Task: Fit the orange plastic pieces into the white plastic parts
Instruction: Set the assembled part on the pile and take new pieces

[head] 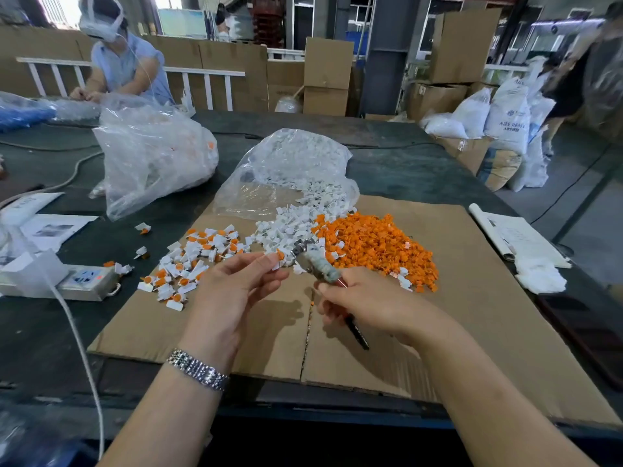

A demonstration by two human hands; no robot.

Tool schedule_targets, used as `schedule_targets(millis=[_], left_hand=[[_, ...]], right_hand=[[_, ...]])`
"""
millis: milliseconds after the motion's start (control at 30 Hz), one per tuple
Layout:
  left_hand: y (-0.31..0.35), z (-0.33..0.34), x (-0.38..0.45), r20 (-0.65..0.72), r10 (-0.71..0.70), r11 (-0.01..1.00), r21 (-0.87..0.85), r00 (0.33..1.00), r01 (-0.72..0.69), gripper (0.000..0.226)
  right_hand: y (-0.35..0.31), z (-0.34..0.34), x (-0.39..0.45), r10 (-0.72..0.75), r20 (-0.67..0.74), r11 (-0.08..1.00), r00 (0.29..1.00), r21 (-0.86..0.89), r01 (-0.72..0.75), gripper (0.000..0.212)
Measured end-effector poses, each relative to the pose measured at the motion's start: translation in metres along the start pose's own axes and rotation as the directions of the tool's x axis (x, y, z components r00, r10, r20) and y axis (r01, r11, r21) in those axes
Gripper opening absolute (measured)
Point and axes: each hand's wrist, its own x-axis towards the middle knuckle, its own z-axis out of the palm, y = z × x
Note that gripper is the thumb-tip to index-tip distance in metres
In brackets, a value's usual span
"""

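The small hammer-like tool in the right hand is motion-blurred, its wrapped head smeared, and the fingers hide the middle of its handle. A white part with an orange piece, pinched at the left hand's fingertips, is too small and partly covered to show how they sit together. At the right edge of the frame, a standing person is blurred and cut off.

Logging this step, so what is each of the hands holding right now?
Left hand: pinching a white part with orange piece.
Right hand: gripping a small hammer-like tool.
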Motion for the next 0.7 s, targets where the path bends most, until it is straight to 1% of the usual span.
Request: schedule_targets(millis=[100, 167, 267, 367, 467, 500, 600, 700], left_hand=[[0.000, 0.001, 0.000, -0.017, 0.032, 0.999, 0.033, 0.999, -0.032, 0.033], [0.000, 0.002, -0.001, -0.019, 0.048, 0.997, 0.055, 0.999, -0.047, 0.038], [0.000, 0.003, -0.001, -0.030, 0.075, 0.995, 0.074, 0.997, -0.072, 0.040], [-0.001, 0.003, 0.000, -0.026, 0.096, 0.990, 0.110, 0.995, -0.093, 0.037], [-0.003, 0.002, 0.000, -0.035, 0.101, 0.985, 0.144, 0.994, -0.095, 0.021], [-0.003, 0.002, 0.000, -0.037, 0.102, 0.984, 0.152, 0.994, -0.095, 0.018], [-0.003, 0.002, -0.001, -0.029, 0.103, 0.981, 0.168, 0.994, -0.097, 0.017], [-0.002, 0.003, -0.002, -0.037, 0.094, 0.983, 0.163, 0.995, -0.086, 0.017]], right_hand=[[-0.007, 0.004, 0.000, -0.021, 0.022, 1.000, 1.000, -0.016, 0.022, 0.031], [-0.011, 0.006, -0.001, -0.033, 0.043, 0.997, 0.999, -0.062, 0.035, 0.031], [-0.014, 0.008, -0.003, -0.049, 0.070, 0.997, 0.996, -0.052, 0.053, 0.025], [-0.015, 0.009, -0.005, -0.063, 0.075, 0.995, 0.995, -0.067, 0.068, 0.023], [-0.015, 0.010, -0.006, -0.082, 0.076, 0.993, 0.994, -0.081, 0.088, 0.021], [-0.014, 0.011, -0.006, -0.093, 0.079, 0.991, 0.993, -0.088, 0.099, 0.021], [-0.012, 0.015, -0.007, -0.119, 0.064, 0.989, 0.991, -0.076, 0.123, 0.026], [-0.009, 0.020, -0.006, -0.141, 0.007, 0.987, 0.990, -0.078, 0.141, 0.029]])
